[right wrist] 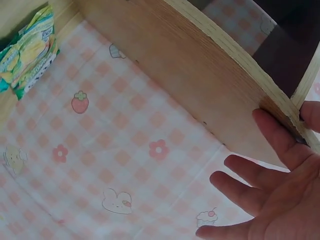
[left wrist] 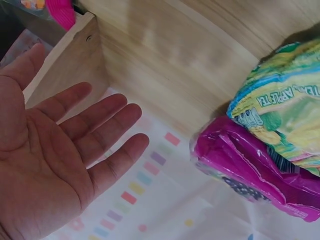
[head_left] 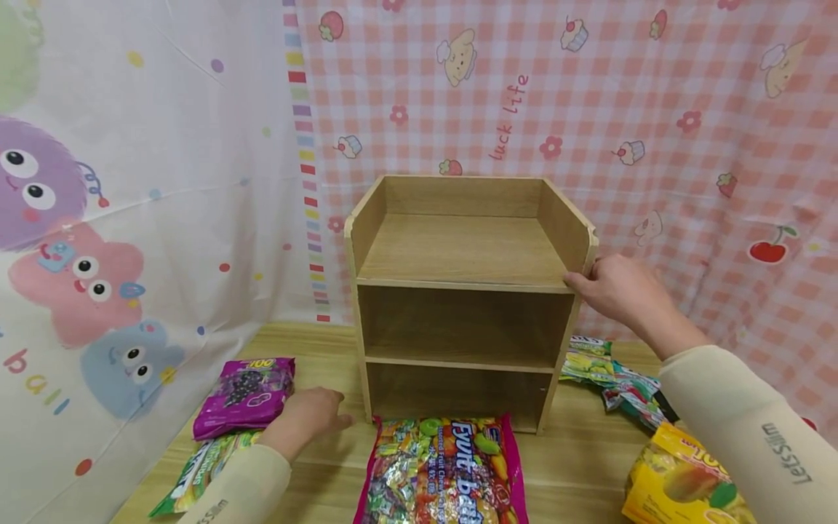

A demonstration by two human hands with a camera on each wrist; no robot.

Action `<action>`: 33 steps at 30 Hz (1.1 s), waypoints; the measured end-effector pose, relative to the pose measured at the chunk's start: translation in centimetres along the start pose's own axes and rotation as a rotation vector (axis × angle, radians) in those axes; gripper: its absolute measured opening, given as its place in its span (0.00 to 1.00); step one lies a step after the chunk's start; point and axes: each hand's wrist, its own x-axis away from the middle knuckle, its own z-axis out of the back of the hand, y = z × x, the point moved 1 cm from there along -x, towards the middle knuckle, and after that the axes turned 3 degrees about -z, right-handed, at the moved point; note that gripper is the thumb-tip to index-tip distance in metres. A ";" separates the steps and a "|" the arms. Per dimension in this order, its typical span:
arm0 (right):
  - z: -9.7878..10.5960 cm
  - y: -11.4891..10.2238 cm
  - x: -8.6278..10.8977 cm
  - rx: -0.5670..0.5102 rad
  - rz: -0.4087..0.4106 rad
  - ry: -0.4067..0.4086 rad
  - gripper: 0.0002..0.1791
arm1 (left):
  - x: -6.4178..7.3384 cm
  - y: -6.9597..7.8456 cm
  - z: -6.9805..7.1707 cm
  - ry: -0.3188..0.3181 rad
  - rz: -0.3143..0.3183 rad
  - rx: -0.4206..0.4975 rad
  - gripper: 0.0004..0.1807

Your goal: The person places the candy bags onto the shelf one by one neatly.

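Observation:
A small wooden shelf [head_left: 458,285] with two compartments and a walled top stands in the middle of the head view. At its upper right front edge, my right hand [head_left: 625,287] pinches the side panel, thumb in front and index finger along the outer face. The other fingers of that hand [right wrist: 272,187] are spread in the right wrist view. My left hand [head_left: 310,418] is held low beside the shelf's left side, fingers extended and palm bare in the left wrist view. Nearest to it lies a purple candy bag [head_left: 245,393] with a grape picture.
In front of the shelf lies a large Fruit candy bag [head_left: 445,473]. A green candy bag [head_left: 203,466] lies at the left. Toward the right are a yellow-green bag [head_left: 587,360], a teal and red bag [head_left: 631,397] and a yellow mango bag [head_left: 687,480]. A checked curtain [head_left: 432,94] hangs behind.

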 end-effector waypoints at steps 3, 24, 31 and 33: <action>0.1 0.1 0.0 -0.011 -0.022 -0.015 0.31 | -0.1 0.2 0.0 0.004 -0.011 0.004 0.29; -0.3 0.2 0.3 -0.060 -0.032 -0.032 0.31 | -0.5 3.0 -2.4 -0.018 -0.041 0.062 0.27; -0.3 0.2 0.3 -0.063 -0.030 -0.033 0.31 | -0.9 4.8 -3.1 0.043 -0.147 -0.062 0.32; -0.3 0.2 0.3 -0.065 -0.026 -0.032 0.31 | -1.1 5.4 -3.2 0.046 -0.167 -0.103 0.33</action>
